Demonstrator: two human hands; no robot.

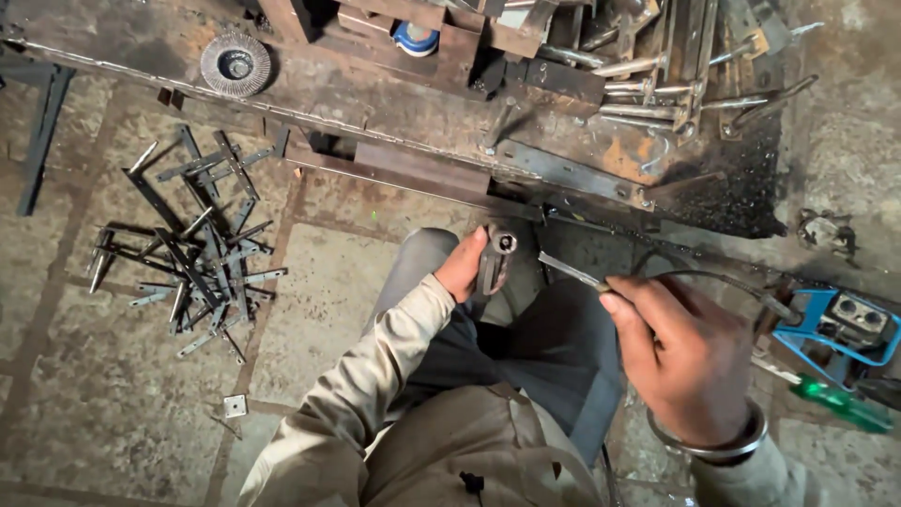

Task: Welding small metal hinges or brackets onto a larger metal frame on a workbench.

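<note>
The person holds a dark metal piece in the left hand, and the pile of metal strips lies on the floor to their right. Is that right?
Not quite. In the head view, the left hand does hold the dark metal piece, but the pile of metal strips lies on the floor to their left.

No packages, signs or screens show. At twelve o'clock, among rusty steel on the table, a small round blue container bears a white label, its print unreadable.

left hand grips metal bracket; right hand holds rod
</note>
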